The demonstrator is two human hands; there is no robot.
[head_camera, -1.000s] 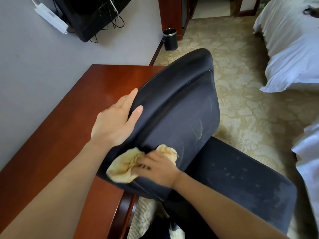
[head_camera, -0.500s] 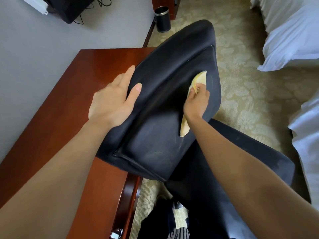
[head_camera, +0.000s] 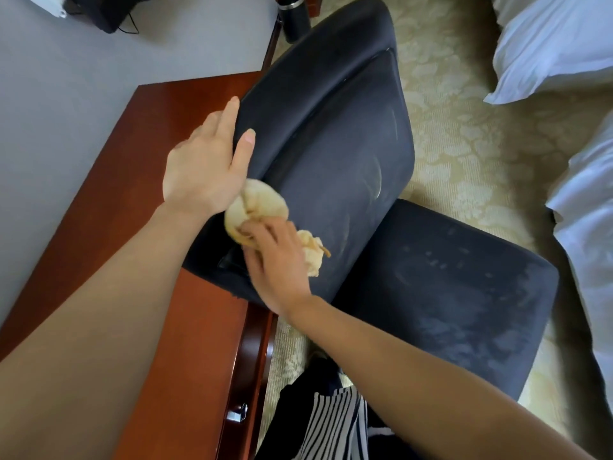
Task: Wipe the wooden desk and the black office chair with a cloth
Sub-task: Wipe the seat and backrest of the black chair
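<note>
Surface (head_camera: 109, 227) at left, along the wall (head_camera: 66, 104). Office chair (head_camera: 368, 187) just right of it, on the carpet (head_camera: 471, 151). Backrest (head_camera: 325, 127) overlaps the surface's right edge; seat (head_camera: 447, 300) to its right. Left hand (head_camera: 202, 167) rests on the backrest's left rim. Cloth (head_camera: 260, 202) lies on the backrest below it, with the right hand (head_camera: 275, 260) on top. Waste bin (head_camera: 293, 16) behind the chair. Bed (head_camera: 550, 44) far right.

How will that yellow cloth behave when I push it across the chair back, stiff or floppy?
Probably floppy: the cloth is bunched in soft folds under the right hand. Likely light, being thin and crumpled. It should slide rather than snag, since the chair back looks smooth.
</note>
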